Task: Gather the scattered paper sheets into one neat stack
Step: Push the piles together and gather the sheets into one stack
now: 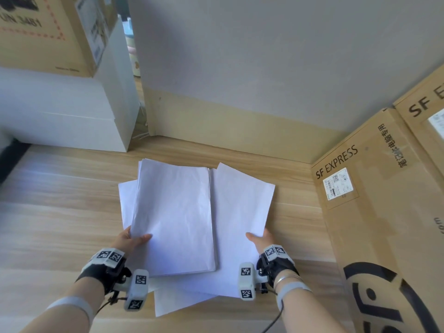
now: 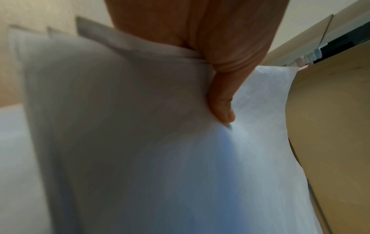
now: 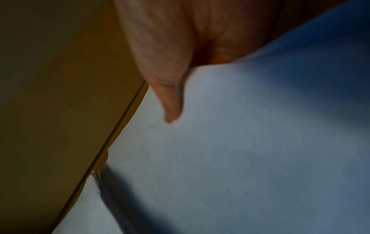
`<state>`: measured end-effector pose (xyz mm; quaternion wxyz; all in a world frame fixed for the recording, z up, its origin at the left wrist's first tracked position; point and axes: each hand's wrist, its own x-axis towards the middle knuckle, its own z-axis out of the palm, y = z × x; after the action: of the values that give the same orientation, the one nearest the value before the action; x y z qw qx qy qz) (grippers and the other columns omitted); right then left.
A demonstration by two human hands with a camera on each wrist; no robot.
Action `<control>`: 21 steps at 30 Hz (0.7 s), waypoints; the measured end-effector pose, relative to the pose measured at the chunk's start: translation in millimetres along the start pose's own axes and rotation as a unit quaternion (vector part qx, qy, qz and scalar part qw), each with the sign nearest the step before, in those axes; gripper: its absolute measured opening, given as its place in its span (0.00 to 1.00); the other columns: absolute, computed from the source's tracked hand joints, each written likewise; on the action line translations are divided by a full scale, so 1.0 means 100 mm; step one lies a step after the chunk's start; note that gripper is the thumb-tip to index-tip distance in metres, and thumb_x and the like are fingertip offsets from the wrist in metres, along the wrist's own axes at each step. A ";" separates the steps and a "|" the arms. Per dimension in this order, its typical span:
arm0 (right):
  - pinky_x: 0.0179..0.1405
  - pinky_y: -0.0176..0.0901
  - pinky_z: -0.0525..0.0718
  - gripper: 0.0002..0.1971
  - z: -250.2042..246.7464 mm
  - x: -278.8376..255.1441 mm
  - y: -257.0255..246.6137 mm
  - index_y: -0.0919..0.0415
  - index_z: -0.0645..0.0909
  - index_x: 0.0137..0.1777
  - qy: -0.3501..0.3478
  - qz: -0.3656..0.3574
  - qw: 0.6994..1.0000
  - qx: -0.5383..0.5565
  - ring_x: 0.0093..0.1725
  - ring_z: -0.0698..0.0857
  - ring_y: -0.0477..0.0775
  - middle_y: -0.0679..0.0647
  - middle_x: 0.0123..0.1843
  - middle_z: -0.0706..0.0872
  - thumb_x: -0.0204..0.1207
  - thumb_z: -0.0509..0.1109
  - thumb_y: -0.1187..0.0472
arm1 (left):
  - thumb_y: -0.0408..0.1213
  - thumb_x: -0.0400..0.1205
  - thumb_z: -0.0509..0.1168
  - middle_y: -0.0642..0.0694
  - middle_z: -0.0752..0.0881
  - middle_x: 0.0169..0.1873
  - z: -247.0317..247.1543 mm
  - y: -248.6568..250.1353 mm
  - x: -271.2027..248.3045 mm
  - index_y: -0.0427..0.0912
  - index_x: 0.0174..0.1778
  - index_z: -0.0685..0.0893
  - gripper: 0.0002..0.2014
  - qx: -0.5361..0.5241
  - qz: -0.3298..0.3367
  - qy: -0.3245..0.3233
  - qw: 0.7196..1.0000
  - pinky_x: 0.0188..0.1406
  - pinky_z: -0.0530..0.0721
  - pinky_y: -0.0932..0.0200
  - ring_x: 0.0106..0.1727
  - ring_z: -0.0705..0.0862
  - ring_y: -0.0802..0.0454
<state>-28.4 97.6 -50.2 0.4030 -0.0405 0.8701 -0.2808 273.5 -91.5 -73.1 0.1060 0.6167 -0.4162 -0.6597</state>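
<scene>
Several white paper sheets lie overlapped on the wooden table (image 1: 60,212). A thick bundle of sheets (image 1: 175,217) sits on top at the left, and my left hand (image 1: 134,239) pinches its near left edge, thumb on top. In the left wrist view the thumb (image 2: 222,107) presses on the bundle of sheets (image 2: 140,142). A slanted sheet (image 1: 240,212) spreads to the right, and my right hand (image 1: 258,239) pinches its right edge, thumb on top. In the right wrist view the thumb (image 3: 172,101) lies on that slanted sheet (image 3: 240,142). Another sheet (image 1: 177,301) sticks out below, toward me.
A large SF Express cardboard box (image 1: 374,212) stands close on the right. White boxes (image 1: 62,111) with a brown carton (image 1: 43,32) on top stand at the back left. A grey partition wall (image 1: 264,68) closes the back of the table.
</scene>
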 end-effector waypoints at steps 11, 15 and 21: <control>0.50 0.47 0.79 0.15 -0.60 -0.01 -0.11 0.74 0.81 0.59 0.251 0.003 0.949 0.190 0.52 0.85 0.63 0.69 0.58 0.87 0.73 0.68 0.68 | 0.23 0.75 0.69 0.32 0.81 0.49 0.00 0.05 -0.04 0.29 0.63 0.77 0.19 0.012 -0.021 -0.006 1.000 0.52 0.79 0.43 0.50 0.79 0.38; 0.54 0.46 0.79 0.15 -0.58 -0.05 -0.28 0.72 0.82 0.59 0.280 -0.022 0.931 0.233 0.58 0.86 0.66 0.68 0.59 0.87 0.73 0.68 0.67 | 0.21 0.75 0.68 0.35 0.82 0.44 -0.01 0.08 -0.06 0.28 0.66 0.76 0.22 0.009 -0.034 -0.018 0.999 0.40 0.80 0.50 0.45 0.80 0.39; 0.52 0.42 0.78 0.16 -0.40 -0.10 -0.53 0.72 0.80 0.61 0.280 -0.039 0.914 0.291 0.60 0.85 0.65 0.66 0.61 0.86 0.74 0.67 0.66 | 0.17 0.74 0.67 0.32 0.81 0.50 -0.04 0.08 -0.07 0.26 0.68 0.73 0.25 0.014 -0.041 -0.037 0.998 0.44 0.81 0.48 0.50 0.79 0.38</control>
<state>-58.4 74.1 5.1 0.1257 0.1252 0.8250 -0.5366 275.4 -93.6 -62.5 0.0550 0.6102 -0.4032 -0.6798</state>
